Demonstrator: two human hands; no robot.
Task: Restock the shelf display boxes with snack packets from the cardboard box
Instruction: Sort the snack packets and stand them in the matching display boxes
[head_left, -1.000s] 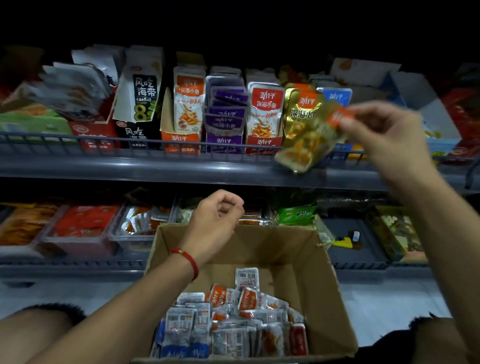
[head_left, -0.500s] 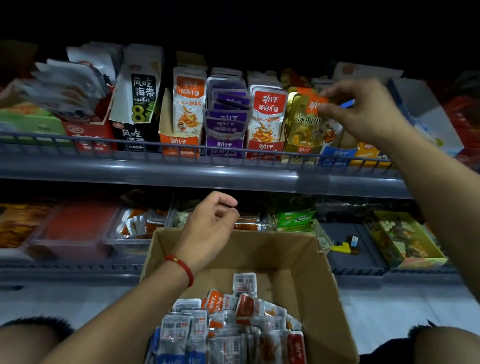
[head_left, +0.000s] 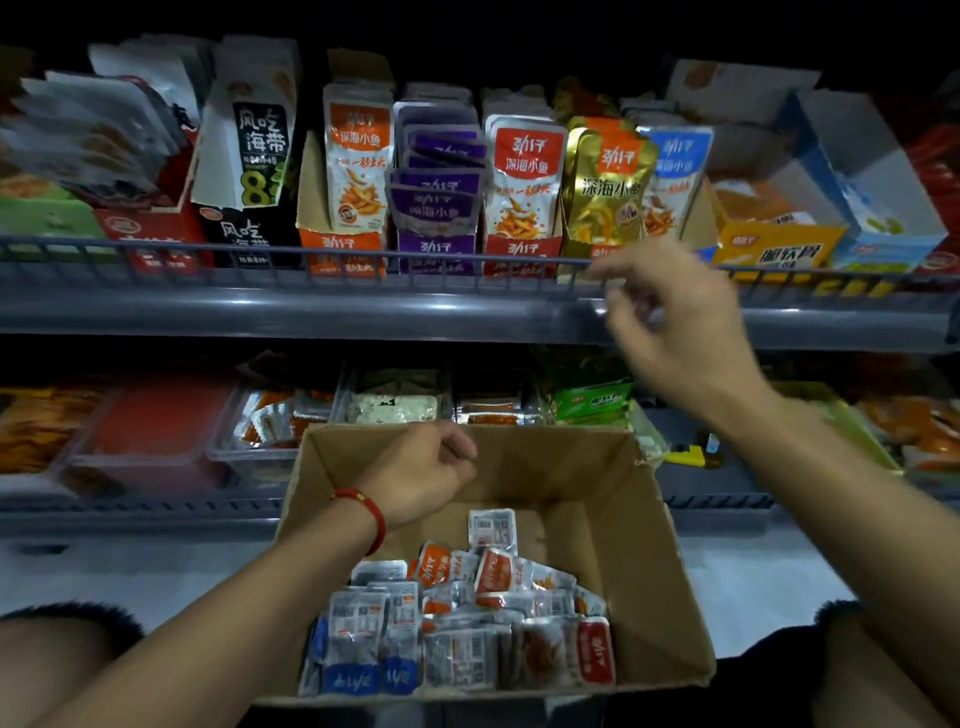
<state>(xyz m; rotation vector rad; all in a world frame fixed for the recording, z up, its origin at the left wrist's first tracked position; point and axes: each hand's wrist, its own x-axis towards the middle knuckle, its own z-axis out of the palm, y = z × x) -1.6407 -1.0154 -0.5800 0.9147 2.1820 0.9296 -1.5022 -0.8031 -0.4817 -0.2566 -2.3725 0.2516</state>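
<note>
Gold packet (head_left: 605, 195) now shelved at one o'clock — right hand (head_left: 675, 332) withdraws loose-fingered, empty — left hand (head_left: 421, 475) curled, empty, over box (head_left: 644, 545).

Matt brown cardboard box (head_left: 597, 499), glossy foil snack packets (head_left: 462, 660), grey metal shelf rail (head_left: 260, 306)

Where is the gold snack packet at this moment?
The gold snack packet stands upright on the upper shelf, right of centre in the head view, between the red packet and the blue packet, above the right hand.
</note>
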